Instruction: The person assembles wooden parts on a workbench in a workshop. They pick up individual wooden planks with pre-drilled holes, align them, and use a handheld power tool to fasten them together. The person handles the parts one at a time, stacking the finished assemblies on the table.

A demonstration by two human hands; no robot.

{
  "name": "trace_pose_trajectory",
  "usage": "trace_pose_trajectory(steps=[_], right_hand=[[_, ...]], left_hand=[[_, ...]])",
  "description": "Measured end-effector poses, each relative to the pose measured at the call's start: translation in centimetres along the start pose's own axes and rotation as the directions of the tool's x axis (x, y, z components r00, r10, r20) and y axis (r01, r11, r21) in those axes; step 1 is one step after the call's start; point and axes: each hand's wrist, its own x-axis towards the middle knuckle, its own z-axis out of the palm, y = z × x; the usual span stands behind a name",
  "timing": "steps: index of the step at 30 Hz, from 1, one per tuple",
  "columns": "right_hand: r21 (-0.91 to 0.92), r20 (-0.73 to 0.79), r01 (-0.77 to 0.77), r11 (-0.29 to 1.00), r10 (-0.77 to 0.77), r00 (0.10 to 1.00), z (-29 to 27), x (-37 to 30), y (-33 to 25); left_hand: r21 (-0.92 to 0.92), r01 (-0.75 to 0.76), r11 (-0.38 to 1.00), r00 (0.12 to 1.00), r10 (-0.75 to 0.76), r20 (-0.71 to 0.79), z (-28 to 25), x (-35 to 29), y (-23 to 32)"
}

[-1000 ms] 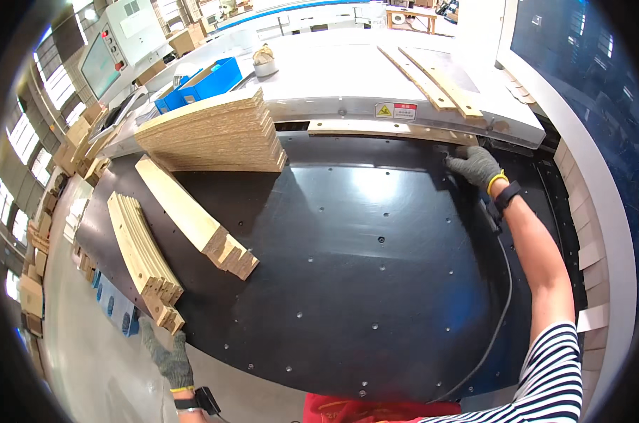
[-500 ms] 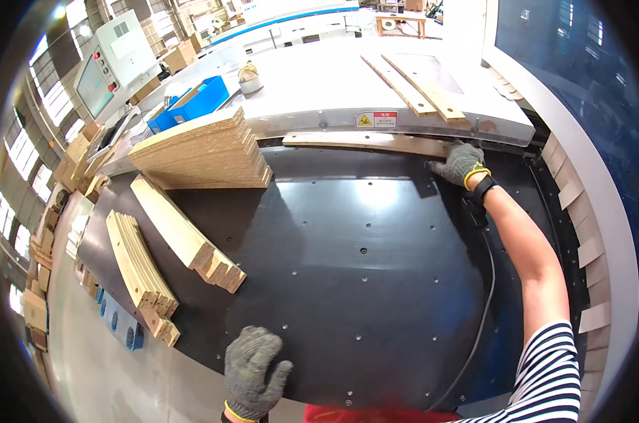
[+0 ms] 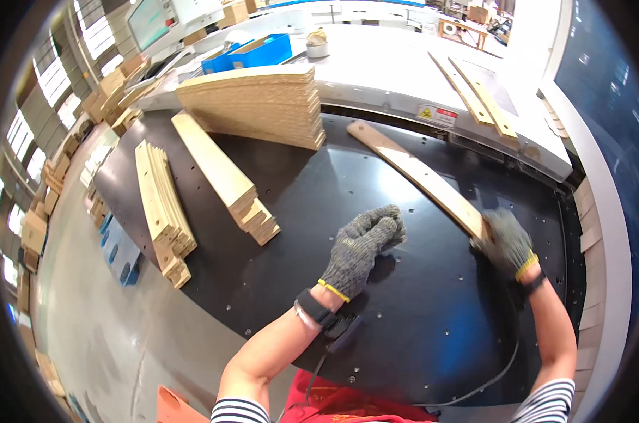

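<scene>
A long flat wooden slat (image 3: 418, 176) lies slanted over the black table (image 3: 312, 204), its far end near the machine bed. Its near end is in my right hand (image 3: 506, 240), which wears a grey knitted glove with a yellow cuff and is a little blurred. My left hand (image 3: 364, 247), gloved alike, hovers over the middle of the table, apart from the slat. Its fingers are curled together and no object shows in them. To the left are a tall stack of wooden boards (image 3: 252, 106) and two rows of slats: a straight one (image 3: 217, 166) and a curved one (image 3: 161, 197).
Behind the table runs a white machine bed (image 3: 376, 77) with two slats (image 3: 482, 99) on it. Blue bins (image 3: 263, 51) and a small round pot (image 3: 317, 46) stand at its left. A grey-framed machine housing (image 3: 605, 211) borders the right. A thin cable (image 3: 499, 374) curves along the near edge.
My right hand has pulled the slat's near end from the machine bed's edge toward me. My left hand has risen from the table's near edge to its middle, fingers closing. The view has shifted.
</scene>
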Motion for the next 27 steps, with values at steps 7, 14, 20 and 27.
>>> trace_pose_trajectory(steps=[7,14,20,27], right_hand=[[-0.062,0.312,-0.123,0.99,0.137,0.94,-6.1,-10.4,-4.6],[-0.064,0.048,0.466,0.883,-0.464,0.885,-8.3,3.9,-14.0],[-0.022,0.011,0.543,0.84,-0.542,0.84,-5.9,21.0,-32.2],[0.06,0.131,0.377,0.924,-0.382,0.915,0.7,27.3,-39.3]], left_hand=[[0.222,-0.117,0.968,0.993,0.117,0.014,-1.3,0.2,-1.0],[0.175,-0.249,0.952,0.967,0.234,0.101,-1.5,-0.1,-0.8],[0.741,-0.577,0.344,0.789,0.471,0.395,-5.1,2.6,-1.5],[0.661,-0.673,0.332,0.713,0.529,0.46,-4.7,1.6,-3.1]])
